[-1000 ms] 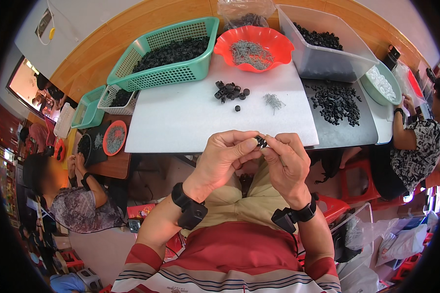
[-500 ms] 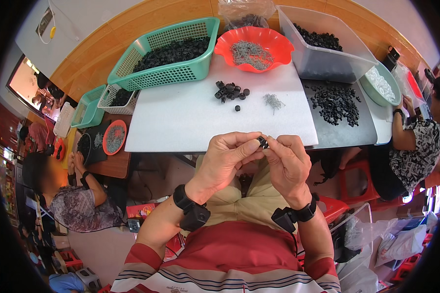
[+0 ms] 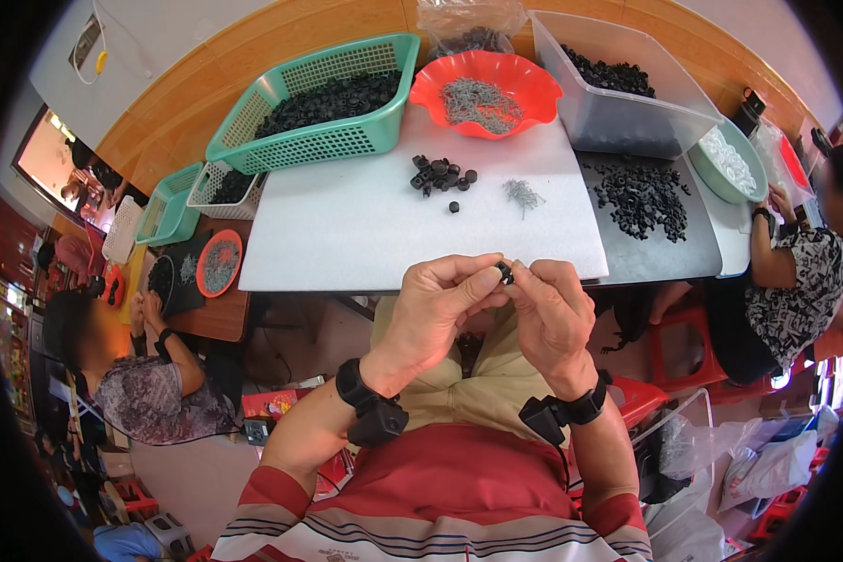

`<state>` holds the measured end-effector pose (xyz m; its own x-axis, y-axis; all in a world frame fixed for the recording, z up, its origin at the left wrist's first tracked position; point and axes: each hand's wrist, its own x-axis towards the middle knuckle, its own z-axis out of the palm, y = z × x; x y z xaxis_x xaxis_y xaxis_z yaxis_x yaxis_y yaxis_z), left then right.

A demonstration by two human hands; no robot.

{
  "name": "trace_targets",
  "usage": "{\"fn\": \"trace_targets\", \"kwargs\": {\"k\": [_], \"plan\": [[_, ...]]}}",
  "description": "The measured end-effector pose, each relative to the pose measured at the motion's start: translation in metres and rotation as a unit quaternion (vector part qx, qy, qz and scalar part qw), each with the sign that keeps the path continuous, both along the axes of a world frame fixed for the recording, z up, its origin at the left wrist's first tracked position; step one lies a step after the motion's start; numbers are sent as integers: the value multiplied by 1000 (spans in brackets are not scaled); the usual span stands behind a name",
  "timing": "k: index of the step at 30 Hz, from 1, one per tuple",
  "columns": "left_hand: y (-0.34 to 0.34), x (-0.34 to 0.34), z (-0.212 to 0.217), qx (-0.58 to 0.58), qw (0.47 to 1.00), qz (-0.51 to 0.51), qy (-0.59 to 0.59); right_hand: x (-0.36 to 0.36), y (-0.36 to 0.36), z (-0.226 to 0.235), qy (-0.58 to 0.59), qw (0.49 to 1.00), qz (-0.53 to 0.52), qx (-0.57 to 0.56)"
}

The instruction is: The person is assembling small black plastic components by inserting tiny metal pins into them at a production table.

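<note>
Both my left hand (image 3: 436, 309) and right hand (image 3: 553, 314) pinch the small black plastic ring (image 3: 505, 273) just off the desk's (image 3: 365, 225) near edge; best keep fingertip grip tight, part squared.

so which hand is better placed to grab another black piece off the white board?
Right, probably. Both hands pinch the small black part, but the right hand sits nearer the loose black pieces and metal pins than the left hand.

You get bright, even daylight w/ soft shadows, sharp centre, heavy fisheye bending & black vignette at edges.
</note>
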<state>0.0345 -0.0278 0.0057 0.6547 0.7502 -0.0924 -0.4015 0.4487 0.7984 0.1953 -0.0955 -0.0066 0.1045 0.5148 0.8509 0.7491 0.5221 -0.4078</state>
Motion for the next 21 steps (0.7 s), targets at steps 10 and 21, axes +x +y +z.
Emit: {"fn": "trace_targets", "kwargs": {"k": [10,21], "plan": [[-2,0,-1,-13,1000,3,25,2,-2,-7,5,1000,6,-26],[-4,3,-2,-12,1000,0,14,-1,-3,-10,28,999,12,-34]]}}
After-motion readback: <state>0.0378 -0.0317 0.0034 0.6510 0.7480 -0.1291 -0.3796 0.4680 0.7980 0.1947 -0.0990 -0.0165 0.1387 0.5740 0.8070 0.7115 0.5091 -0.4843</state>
